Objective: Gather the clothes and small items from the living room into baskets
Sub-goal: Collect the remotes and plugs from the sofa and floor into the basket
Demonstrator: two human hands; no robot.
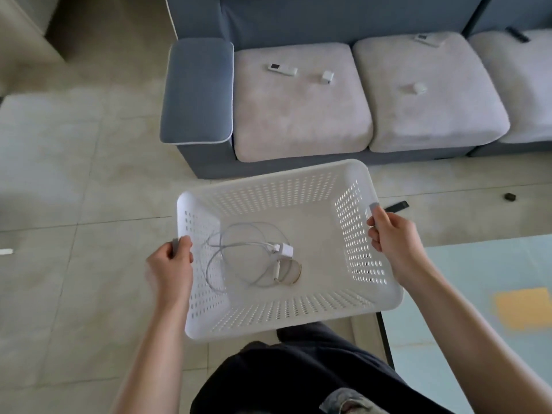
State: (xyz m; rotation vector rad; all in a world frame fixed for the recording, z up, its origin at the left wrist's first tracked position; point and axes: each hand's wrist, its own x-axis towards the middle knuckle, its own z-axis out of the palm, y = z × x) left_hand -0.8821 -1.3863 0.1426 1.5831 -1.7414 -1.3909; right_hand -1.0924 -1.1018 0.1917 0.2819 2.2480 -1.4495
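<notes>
Both hands — left hand, right hand — grip the grey handles of a white perforated plastic basket above pale floor tiles, holding a coiled white cable and perhaps a ring.

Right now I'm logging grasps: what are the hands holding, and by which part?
Both hold the white basket: the left hand grips its left grey handle, the right hand its right grey handle.

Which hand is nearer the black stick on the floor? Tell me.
Right. The right hand grips the basket handle just beside the black stick; the left hand holds the opposite handle, far across.
</notes>
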